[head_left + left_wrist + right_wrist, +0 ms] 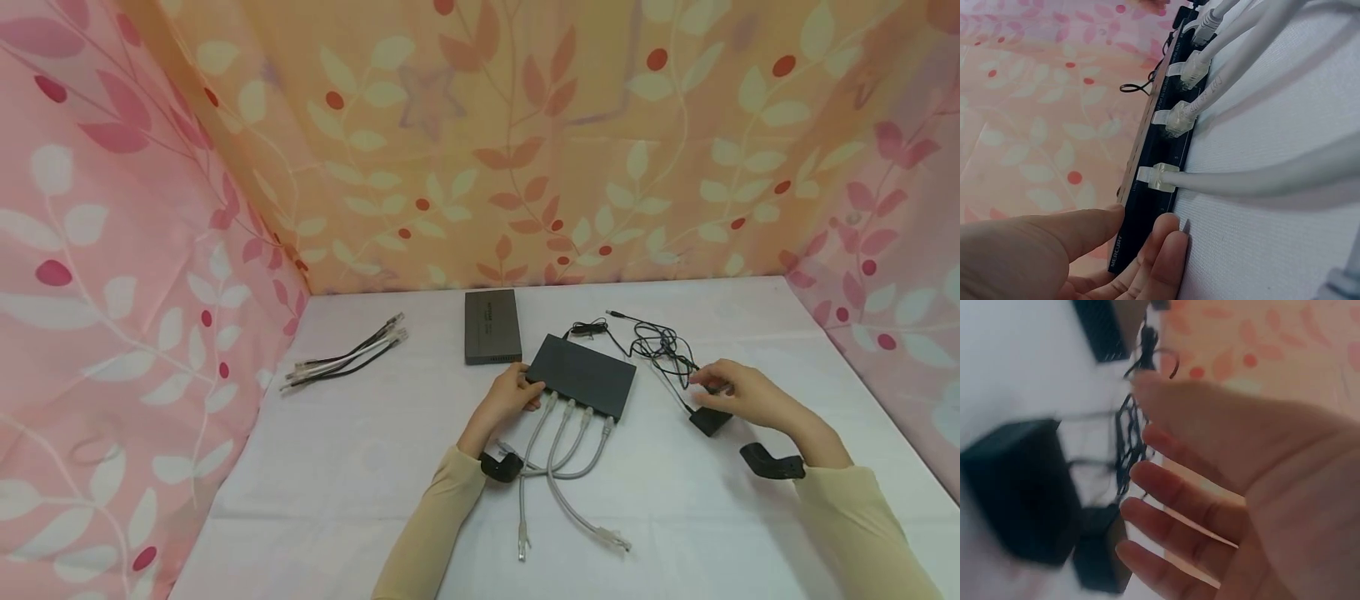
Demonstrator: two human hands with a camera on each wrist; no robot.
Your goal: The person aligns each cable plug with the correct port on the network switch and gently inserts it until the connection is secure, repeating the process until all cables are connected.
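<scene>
Left hand [512, 392]: thumb and fingers pinching near-left corner of black switch [581, 375], on white table [360, 467].
Right hand [738, 396]: fingers loosely parted, nothing gripped, beside power adapter [708, 420].
Done: four grey cables [552, 474] plugged in.
Apparently left: tangled black cord [663, 346], a likely snag.
Elsewhere: second dark box [492, 327]; short cables [348, 356], far left.
</scene>
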